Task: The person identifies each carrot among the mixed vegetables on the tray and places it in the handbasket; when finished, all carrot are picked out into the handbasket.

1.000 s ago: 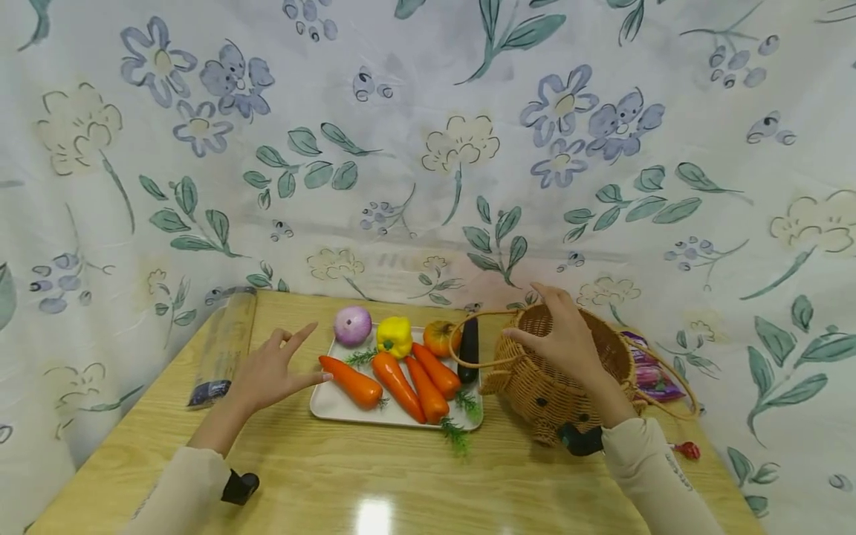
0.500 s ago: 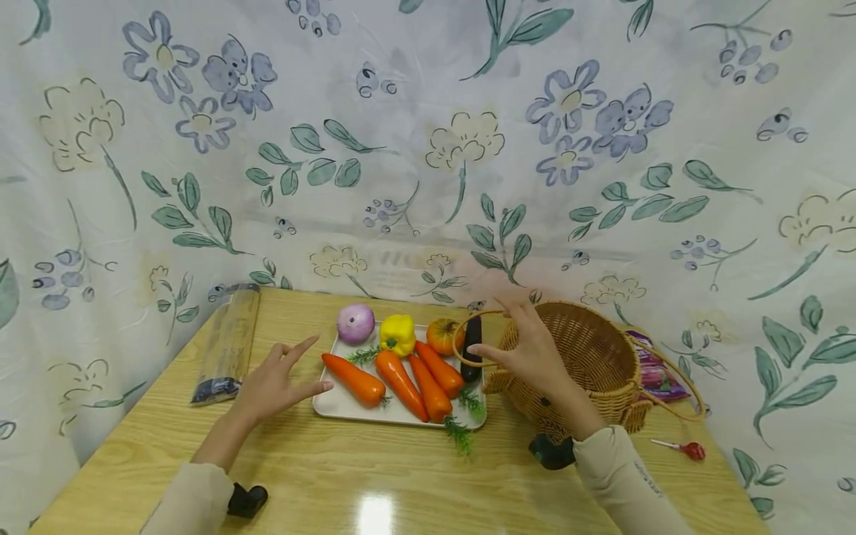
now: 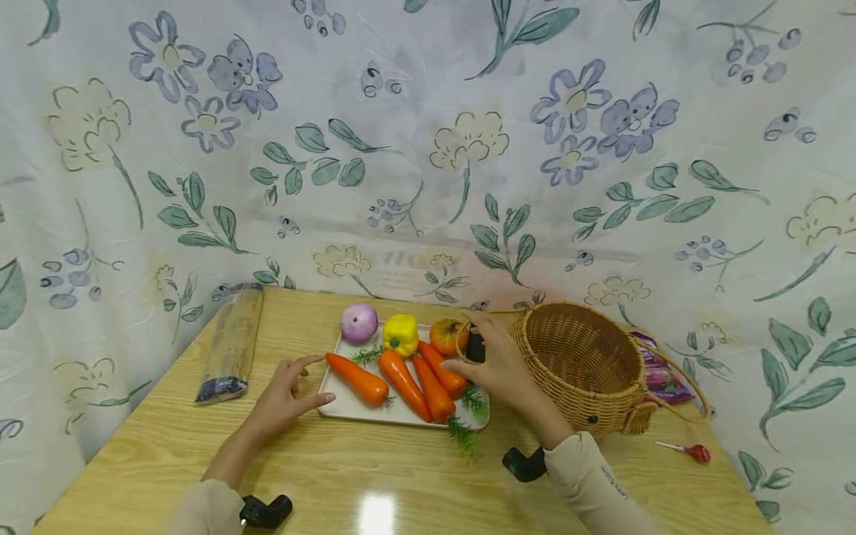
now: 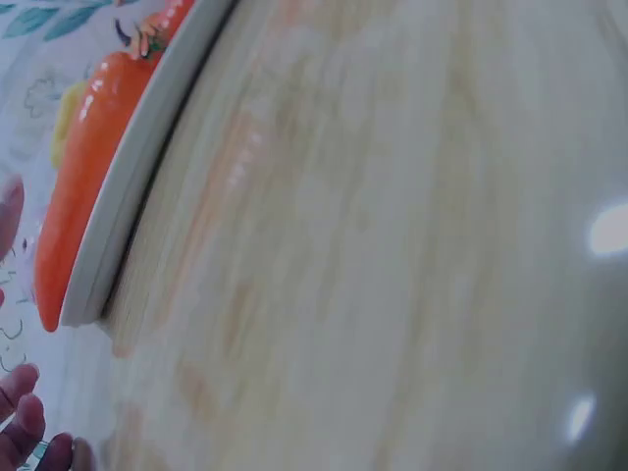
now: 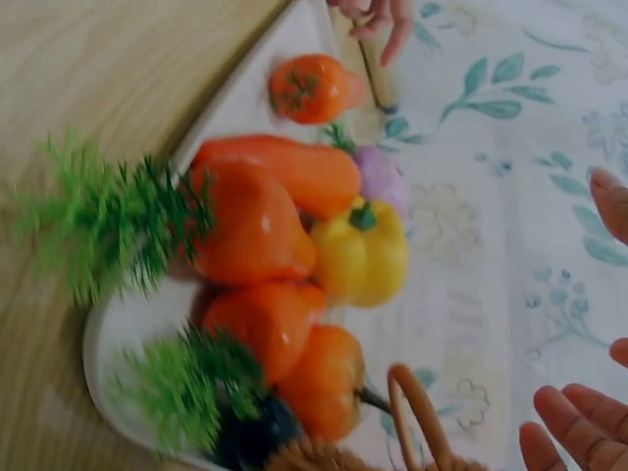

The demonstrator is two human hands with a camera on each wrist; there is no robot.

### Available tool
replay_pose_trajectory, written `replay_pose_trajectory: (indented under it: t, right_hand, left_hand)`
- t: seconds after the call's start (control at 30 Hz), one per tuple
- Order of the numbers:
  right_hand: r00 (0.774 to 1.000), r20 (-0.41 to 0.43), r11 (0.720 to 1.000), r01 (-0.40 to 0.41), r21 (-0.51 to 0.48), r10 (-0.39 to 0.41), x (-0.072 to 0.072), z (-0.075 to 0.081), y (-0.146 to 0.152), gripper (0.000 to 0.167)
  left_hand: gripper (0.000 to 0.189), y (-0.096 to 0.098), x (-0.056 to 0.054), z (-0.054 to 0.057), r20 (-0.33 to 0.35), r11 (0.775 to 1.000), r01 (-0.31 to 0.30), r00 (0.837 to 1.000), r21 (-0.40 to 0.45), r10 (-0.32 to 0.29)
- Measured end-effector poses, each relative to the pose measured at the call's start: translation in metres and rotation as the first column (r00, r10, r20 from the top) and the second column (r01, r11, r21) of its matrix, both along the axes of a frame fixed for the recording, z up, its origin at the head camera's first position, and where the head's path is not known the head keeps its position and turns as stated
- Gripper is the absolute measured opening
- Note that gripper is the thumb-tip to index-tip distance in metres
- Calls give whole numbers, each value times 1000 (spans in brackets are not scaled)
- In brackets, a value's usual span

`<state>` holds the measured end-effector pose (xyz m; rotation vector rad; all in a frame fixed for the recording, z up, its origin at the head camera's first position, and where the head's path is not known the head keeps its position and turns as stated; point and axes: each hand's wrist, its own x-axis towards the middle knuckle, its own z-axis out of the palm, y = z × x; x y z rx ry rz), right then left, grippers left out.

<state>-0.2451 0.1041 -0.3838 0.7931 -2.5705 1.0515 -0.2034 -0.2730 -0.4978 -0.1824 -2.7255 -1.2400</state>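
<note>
A white tray (image 3: 337, 401) holds several carrots (image 3: 357, 380) with green tops, a purple onion (image 3: 359, 322), a yellow bell pepper (image 3: 400, 334), a small orange pumpkin (image 3: 444, 336) and a dark eggplant (image 3: 475, 346). At the tray's left edge is my left hand (image 3: 284, 397), thumb and fingers apart, fingertips close to the leftmost carrot's tip. My right hand (image 3: 501, 368) reaches over the tray's right end with thumb and fingers spread, partly covering the eggplant and a basket handle. Neither hand holds anything. In the right wrist view, fingers (image 5: 579, 422) stand apart from the vegetables.
A wicker basket (image 3: 562, 386) with loop handles stands right of the tray, its left handle overlapping the tray's end. Behind it lies a purple packet (image 3: 665, 375); a red lollipop (image 3: 697, 452) lies at right. A clear plastic package (image 3: 230, 345) lies at left. Floral cloth hangs behind.
My right hand has moved left from over the basket to the tray's right end. My left hand has shifted slightly right and down, up to the tray's left edge.
</note>
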Motion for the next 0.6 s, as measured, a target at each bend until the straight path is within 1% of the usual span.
replay_pose_trajectory:
  t: [0.1,0.2,0.27,0.4,0.6]
  right_hand:
    - [1000,15,1000,-21,-5,21,0,-6,-10,87]
    - [998,56,999,-41,-17,41,0,-11,-21,85]
    - [995,89,999,-47,-22,49,1,-15,-29,83]
    - [985,153,997,-77,-31,81,1,-24,-45,83]
    - [965,219,990,-135,-48,142,4,-40,-68,82]
  left_hand:
    - [68,-2,-1,-7,-15,999,-9,1000,43,10]
    - [62,-3,-1,-13,-26,997,-32,999,65,34]
    - [60,-4,0,-15,-20,997,-51,998,56,53]
    - [59,-3,0,-19,-2,997,-75,997,11,75]
    - [58,-2,-2,-23,22,997,-79,997,-24,80]
